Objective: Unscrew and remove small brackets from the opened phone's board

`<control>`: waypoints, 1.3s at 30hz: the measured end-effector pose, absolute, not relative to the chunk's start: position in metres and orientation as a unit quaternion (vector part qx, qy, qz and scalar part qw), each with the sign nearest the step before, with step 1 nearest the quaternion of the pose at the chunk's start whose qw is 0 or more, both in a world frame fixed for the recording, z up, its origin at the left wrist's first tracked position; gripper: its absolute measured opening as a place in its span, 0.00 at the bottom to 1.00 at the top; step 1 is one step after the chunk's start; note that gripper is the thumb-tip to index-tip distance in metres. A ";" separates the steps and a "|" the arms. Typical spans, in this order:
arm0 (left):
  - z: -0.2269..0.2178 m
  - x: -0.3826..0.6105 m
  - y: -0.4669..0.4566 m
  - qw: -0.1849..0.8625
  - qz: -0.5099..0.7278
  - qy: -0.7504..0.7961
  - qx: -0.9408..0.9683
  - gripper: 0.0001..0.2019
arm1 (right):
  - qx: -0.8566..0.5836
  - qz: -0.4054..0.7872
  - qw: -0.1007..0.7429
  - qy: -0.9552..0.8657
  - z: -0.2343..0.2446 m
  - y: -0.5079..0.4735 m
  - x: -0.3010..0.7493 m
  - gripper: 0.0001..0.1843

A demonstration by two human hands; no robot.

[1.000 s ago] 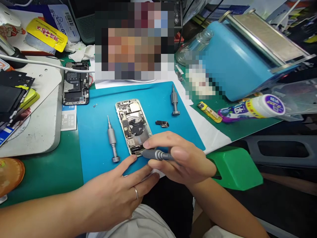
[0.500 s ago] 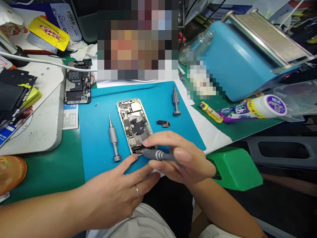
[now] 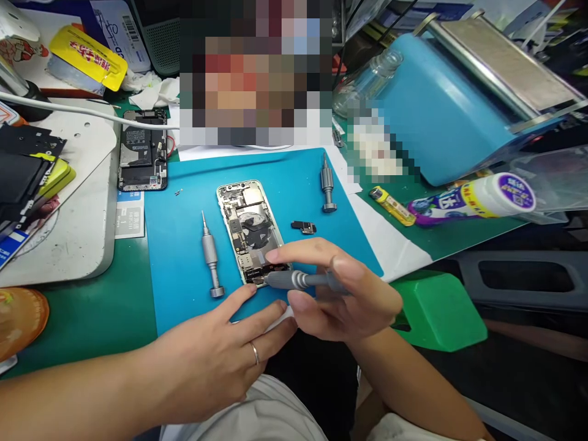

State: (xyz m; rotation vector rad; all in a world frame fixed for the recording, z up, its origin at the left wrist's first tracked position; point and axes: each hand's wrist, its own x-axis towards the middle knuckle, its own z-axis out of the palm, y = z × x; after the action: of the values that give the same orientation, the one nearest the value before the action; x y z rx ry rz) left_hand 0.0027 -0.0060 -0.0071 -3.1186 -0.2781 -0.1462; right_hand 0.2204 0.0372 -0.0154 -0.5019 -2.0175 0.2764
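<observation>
Left hand (image 3: 215, 361) laid flat, fingers spread, at near edge of blue mat (image 3: 184, 245), fingertip touching opened phone (image 3: 252, 229). Grey screwdriver (image 3: 301, 280) pinched in right hand (image 3: 342, 294), tip set at phone's near end. Two spare screwdrivers (image 3: 210, 257) (image 3: 327, 184) placed on either side of phone. Second opened phone (image 3: 142, 150) seen beyond mat.

- We see a grey metal screwdriver (image 3: 210, 257) at nine o'clock on the blue rubber mat (image 3: 294, 177).
- A yellow plastic lighter (image 3: 390, 206) lies off it at three o'clock.
</observation>
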 end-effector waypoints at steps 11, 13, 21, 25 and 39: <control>-0.005 0.004 -0.004 -0.001 -0.052 -0.091 -0.994 0.24 | -0.202 0.121 0.498 -0.835 -0.016 0.038 0.222 0.43; -0.004 0.004 -0.003 -0.002 -0.051 -0.092 -0.994 0.25 | -0.207 0.122 0.490 -0.838 -0.016 0.038 0.222 0.43; 0.000 0.003 -0.002 -0.004 -0.042 -0.091 -0.995 0.26 | -0.240 0.108 0.474 -0.840 -0.016 0.034 0.221 0.46; 0.001 0.003 -0.001 0.003 -0.035 -0.089 -0.995 0.27 | -0.215 0.100 0.467 -0.852 -0.013 0.035 0.222 0.46; 0.003 0.004 0.000 -0.014 -0.039 -0.086 -0.995 0.21 | -0.230 0.162 0.539 -0.794 -0.017 0.036 0.222 0.42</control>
State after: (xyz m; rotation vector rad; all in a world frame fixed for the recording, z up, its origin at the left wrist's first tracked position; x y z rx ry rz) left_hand 0.0039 -0.0002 0.0026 -3.1544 -0.2737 -0.1238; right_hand 0.2216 0.0361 -0.0170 -0.5480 -1.8882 0.3850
